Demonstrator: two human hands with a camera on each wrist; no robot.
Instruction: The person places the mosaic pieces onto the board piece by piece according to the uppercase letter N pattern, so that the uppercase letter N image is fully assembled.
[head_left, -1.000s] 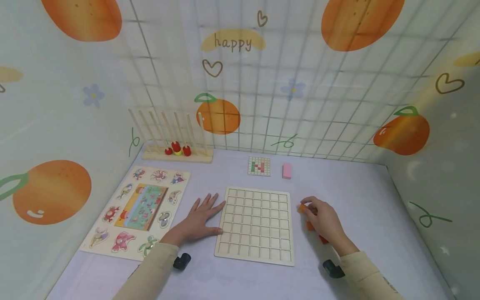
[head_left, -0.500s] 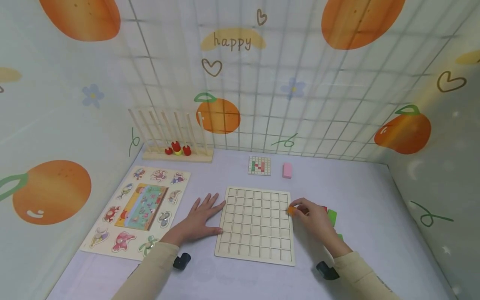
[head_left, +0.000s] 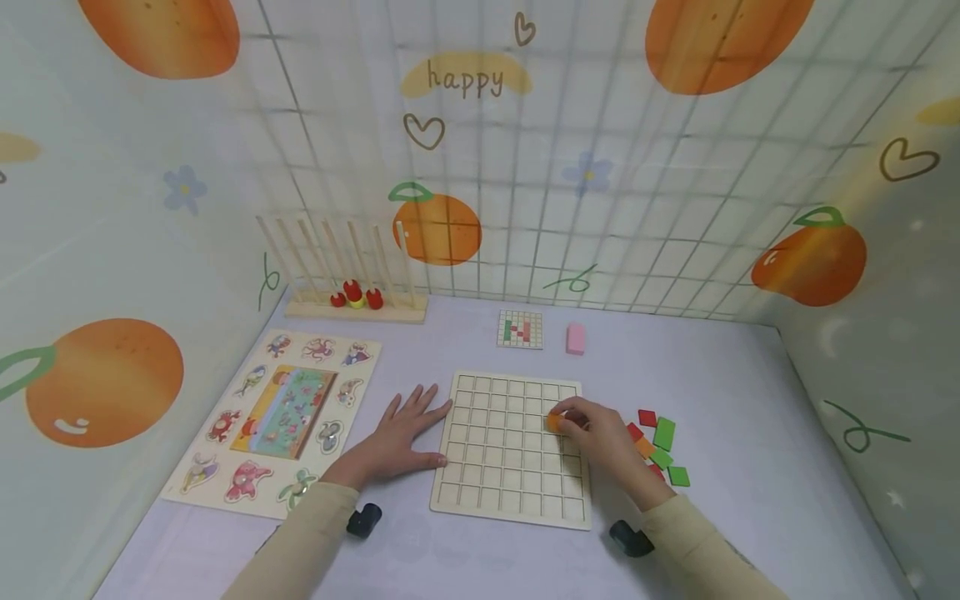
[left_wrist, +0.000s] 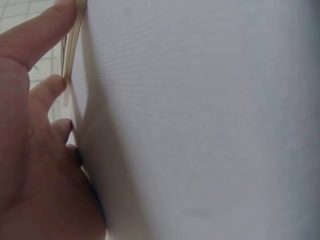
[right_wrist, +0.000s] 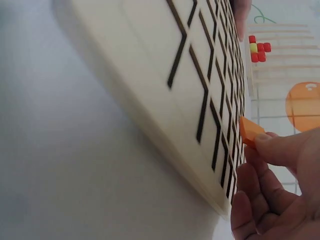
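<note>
A wooden grid board [head_left: 510, 450] lies flat on the table. Over its upper right part, my right hand [head_left: 603, 437] pinches an orange piece [head_left: 554, 422] between thumb and fingers. The right wrist view shows the orange piece [right_wrist: 250, 131] tilted, close to the grid lines. With fingers spread, my left hand [head_left: 393, 442] rests on the table, its thumb and index fingertips at the board's left edge. In the left wrist view, fingers of the left hand [left_wrist: 35, 115] touch the board's edge [left_wrist: 75, 50].
Right of the board lie several red, green [head_left: 664, 434] and orange pieces, partly behind the right hand. Behind it are a small patterned card [head_left: 520, 330] and a pink block [head_left: 575, 339]. An animal puzzle board [head_left: 202, 433] lies left, below a wooden peg rack [head_left: 382, 313] with beads.
My right hand has moved left from the loose pieces to over the board, carrying the orange piece. More of the loose pieces now show. The left hand has stayed in place.
</note>
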